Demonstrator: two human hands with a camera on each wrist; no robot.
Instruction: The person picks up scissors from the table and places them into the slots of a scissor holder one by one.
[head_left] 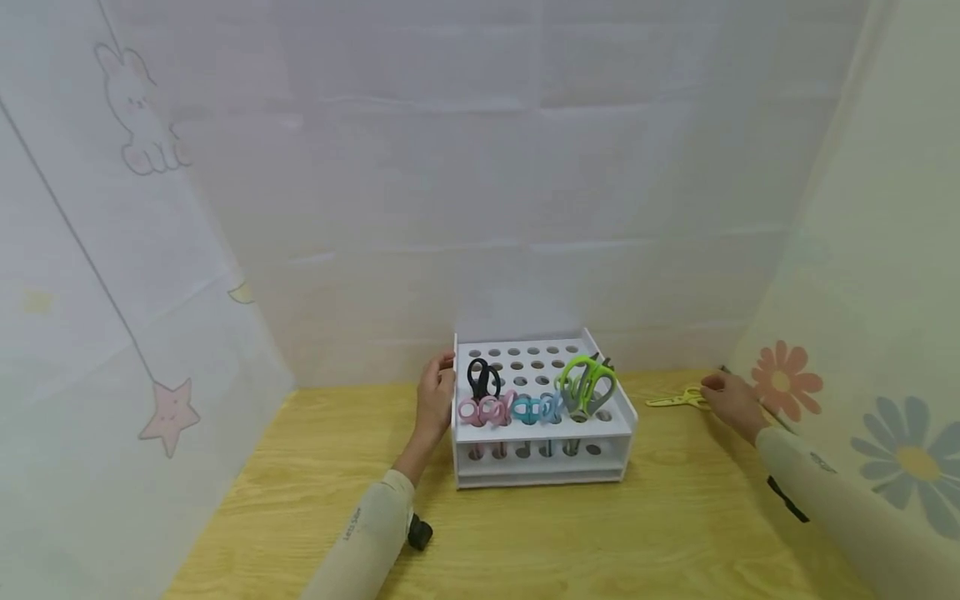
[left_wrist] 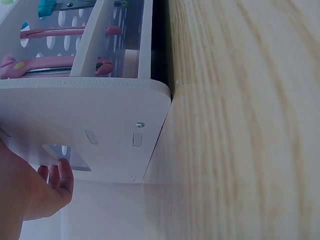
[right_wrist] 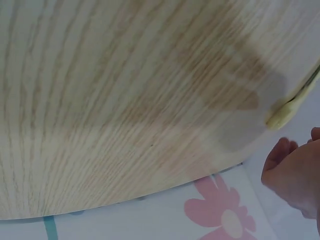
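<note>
A white rack [head_left: 540, 425] with rows of round holes stands in the middle of the wooden table. Handles of black scissors [head_left: 483, 379], pink scissors [head_left: 489, 410], teal scissors [head_left: 527, 409], light-blue scissors [head_left: 551, 407] and green-grey scissors [head_left: 587, 385] stick up from it. Against the rack's left side rests my left hand [head_left: 436, 396]; in the left wrist view its loosely bent fingers [left_wrist: 64, 175] lie by the side panel's slot. To the right, my right hand [head_left: 733, 404] pinches the handle of yellow scissors [head_left: 670, 402], blades pointing left. Its grip is partly out of the right wrist view.
A white cloth wall [head_left: 525, 208] closes off the back of the wooden table [head_left: 352, 475]. Printed cloth with flowers [head_left: 782, 382] rises close beside my right hand. On the left, another sheet bears a pink star [head_left: 171, 414].
</note>
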